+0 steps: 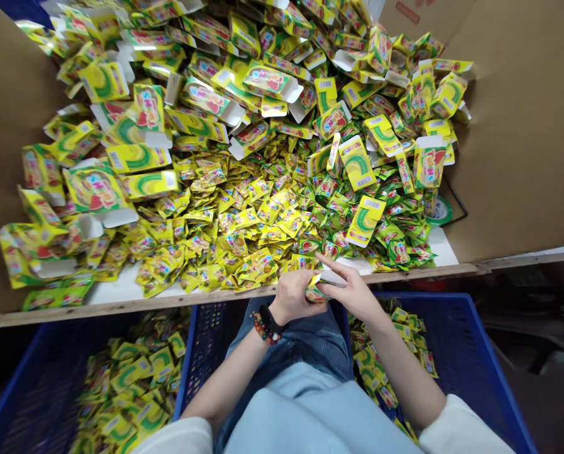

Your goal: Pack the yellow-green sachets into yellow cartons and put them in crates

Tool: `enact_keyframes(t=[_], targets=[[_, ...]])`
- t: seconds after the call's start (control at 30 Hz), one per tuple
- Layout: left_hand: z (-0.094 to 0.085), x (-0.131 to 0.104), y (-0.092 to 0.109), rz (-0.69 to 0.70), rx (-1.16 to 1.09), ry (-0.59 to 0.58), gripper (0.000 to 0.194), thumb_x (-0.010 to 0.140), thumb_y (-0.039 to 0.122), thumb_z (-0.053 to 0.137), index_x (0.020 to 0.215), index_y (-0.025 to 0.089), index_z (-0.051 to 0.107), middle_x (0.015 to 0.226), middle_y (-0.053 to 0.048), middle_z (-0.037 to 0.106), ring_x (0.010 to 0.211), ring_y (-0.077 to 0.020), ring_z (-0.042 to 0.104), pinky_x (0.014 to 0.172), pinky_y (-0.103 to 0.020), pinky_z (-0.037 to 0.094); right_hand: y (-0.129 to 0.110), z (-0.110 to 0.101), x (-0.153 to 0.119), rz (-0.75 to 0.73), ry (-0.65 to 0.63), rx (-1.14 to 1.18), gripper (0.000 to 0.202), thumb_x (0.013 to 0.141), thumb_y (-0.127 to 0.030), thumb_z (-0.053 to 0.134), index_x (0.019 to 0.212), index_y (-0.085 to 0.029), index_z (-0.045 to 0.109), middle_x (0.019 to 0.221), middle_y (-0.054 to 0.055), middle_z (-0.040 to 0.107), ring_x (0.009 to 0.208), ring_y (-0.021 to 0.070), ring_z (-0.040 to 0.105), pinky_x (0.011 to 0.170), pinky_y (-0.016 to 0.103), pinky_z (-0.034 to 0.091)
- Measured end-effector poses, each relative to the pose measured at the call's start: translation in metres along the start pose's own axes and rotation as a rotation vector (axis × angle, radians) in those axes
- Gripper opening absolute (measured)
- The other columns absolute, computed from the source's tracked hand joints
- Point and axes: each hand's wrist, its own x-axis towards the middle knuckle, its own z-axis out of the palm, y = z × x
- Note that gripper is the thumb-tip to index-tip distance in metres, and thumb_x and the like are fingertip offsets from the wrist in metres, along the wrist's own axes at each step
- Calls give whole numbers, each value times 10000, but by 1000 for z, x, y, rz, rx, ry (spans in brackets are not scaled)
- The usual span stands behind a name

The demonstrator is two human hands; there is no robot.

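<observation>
Just over the table's front edge, my left hand (295, 294) is wrapped round a small yellow-green box (314, 290) with an open white flap. My right hand (350, 291) is at the box's right side, its fingers on the flap and the index finger stretched toward the pile. Whether a packet is between its fingers is hidden. Small yellow packets (244, 221) lie in a heap beyond my hands, with green packets (397, 243) to the right. Behind them rises a large pile of yellow boxes (206, 98), many with flaps open.
Cardboard walls (522, 139) stand on both sides of the table, whose wooden front edge (130, 307) runs across. Below, a left blue crate (36, 372) and a right blue crate (466, 353) hold yellow boxes. A tape roll (440, 210) lies by the right wall.
</observation>
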Motion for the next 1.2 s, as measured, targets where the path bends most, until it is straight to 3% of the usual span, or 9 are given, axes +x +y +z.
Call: enact_keyframes(t=[0.1,0.2,0.37,0.43,0.63,0.8,0.93,1.03,1.2], targets=[[3,-3,0,-13,6,-74,390,674,370,642,1001,173,557,758,-43,660,677,-209,670,624,-310,530,5,6,2,79,48,11,320,780,-300,656,1057,-173,753,961,57,771,934,270,698,883,407,541],[6,-10,-1,-91,30,-77,499,696,387,650,1122,166,513,845,-67,662,736,-230,673,642,-337,535,8,12,1,64,95,59,232,775,-325,680,940,-198,784,958,50,772,987,299,686,928,431,522],[11,-18,-1,-84,18,65,732,785,375,653,1381,212,261,1171,-150,591,1048,-283,640,767,-411,553,13,17,-1,50,198,350,337,792,-453,688,1024,-219,759,1055,45,758,1066,277,670,996,443,497],[12,-18,0,-55,-13,75,756,796,347,662,1405,231,231,1159,-142,595,1059,-283,638,785,-416,550,15,20,-1,107,226,483,397,753,-456,728,1074,-221,739,1100,56,747,1075,274,670,1000,446,501],[19,-8,5,-27,-169,154,670,777,347,675,1303,267,268,1065,-95,583,980,-256,638,734,-395,540,13,24,-1,89,72,682,517,709,-504,742,1145,-227,708,1234,80,690,1152,274,637,1033,410,493],[24,-5,7,-34,-154,141,563,777,311,644,1227,235,315,1058,-98,550,925,-237,625,709,-376,519,18,29,-1,57,159,508,400,814,-440,667,1156,-237,707,1216,49,703,1185,268,625,1064,448,466],[23,-5,11,-169,-113,108,676,797,386,598,1344,157,274,1129,-166,528,980,-280,591,754,-423,509,22,26,-8,-199,169,70,442,872,-419,616,1279,-250,632,1320,60,632,1284,270,550,1112,468,413],[22,-2,14,-257,-90,39,494,838,325,500,1283,154,371,1079,-169,548,960,-290,574,762,-443,496,24,24,-10,-380,219,-194,468,892,-324,595,1354,-260,559,1350,66,603,1286,264,547,1102,455,435],[23,2,16,-270,-53,34,412,815,248,464,1216,173,414,1013,-150,548,888,-271,571,728,-446,506,26,26,-7,-382,306,-242,430,928,-270,530,1356,-237,558,1312,85,626,1200,265,618,1009,420,527]])
